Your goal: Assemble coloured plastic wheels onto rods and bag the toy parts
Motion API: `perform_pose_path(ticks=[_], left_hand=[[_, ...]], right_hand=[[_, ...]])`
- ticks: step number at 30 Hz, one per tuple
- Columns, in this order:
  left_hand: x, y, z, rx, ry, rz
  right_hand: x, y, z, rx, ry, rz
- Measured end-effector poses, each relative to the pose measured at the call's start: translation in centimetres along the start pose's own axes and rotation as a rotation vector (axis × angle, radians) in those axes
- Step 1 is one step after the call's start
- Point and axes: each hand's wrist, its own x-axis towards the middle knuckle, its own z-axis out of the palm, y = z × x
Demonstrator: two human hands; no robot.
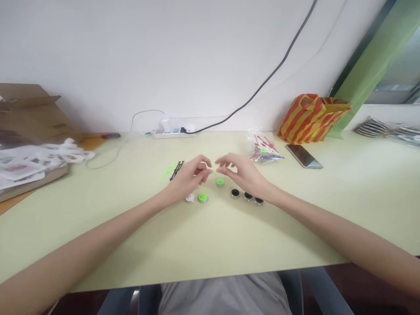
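My left hand [194, 174] is above the middle of the table with its thumb and fingertips closed in a pinch. My right hand [241, 172] faces it, thumb and forefinger also drawn together. A tiny yellowish bit shows between the fingertips, too small to name. Just below the hands is a small round piece with a bright green top [220, 182]. Nearer to me stand another green-topped piece [203, 197] and a white-topped one [190, 198]. Several black-topped round pieces [235, 193] line up under my right wrist. Beside my left hand lie black strips [177, 170] and green strips [168, 172], partly hidden.
Behind my right hand lies a clear bag of coloured plastic parts [264, 148]. A phone [304, 156] and a striped bag [313, 119] are farther right. A power strip [174, 133] runs along the wall. Cardboard [33, 113] and white plastic bags [36, 159] occupy the left.
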Motion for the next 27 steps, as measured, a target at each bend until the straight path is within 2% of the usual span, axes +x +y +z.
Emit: perform_pose_path(ticks=[4, 11, 18, 27], left_hand=[[1.7, -0.1, 0.6, -0.08, -0.122, -0.024], [2.4, -3.1, 1.0, -0.171, -0.077, -0.141], [1.7, -2.8, 0.3, -0.251, -0.151, -0.218], [1.3, -2.8, -0.3, -0.244, -0.149, -0.26]], right_hand=[[0.8, 2.0, 0.4, 0.197, -0.081, 0.199], [0.6, 5.0, 0.0, 0.481, -0.174, 0.414], [0.3, 5.4, -0.3, 0.581, -0.285, 0.447], [0.1, 5.2, 0.2, 0.598, -0.247, 0.446]])
